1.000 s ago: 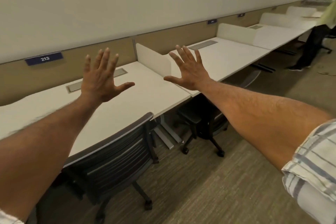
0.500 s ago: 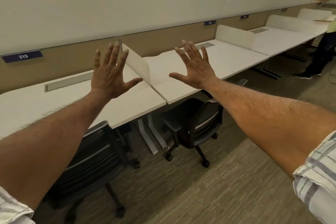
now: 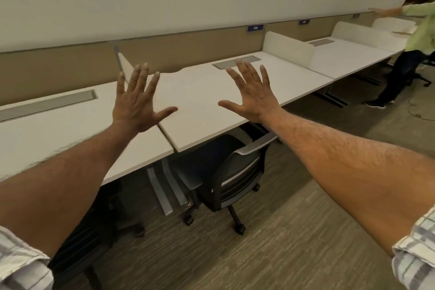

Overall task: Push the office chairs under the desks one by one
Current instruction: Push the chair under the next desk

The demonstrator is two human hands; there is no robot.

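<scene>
A black office chair with a grey-edged backrest stands part way under the middle white desk, its seat beneath the desktop and its wheels out on the carpet. Another dark chair sits under the left desk, mostly hidden by my left forearm. My left hand and my right hand are stretched out in the air above the desks, fingers spread, touching nothing. The black chair is below and between my two arms.
White dividers separate the desks along a tan wall panel. Grey desk legs stand left of the black chair. A person in a green top stands at the far right by another chair. Carpet lies in front of the desks.
The view has shifted right along the row, so the black chair is now centred below my hands. Both hands stay outstretched and spread, holding nothing.
</scene>
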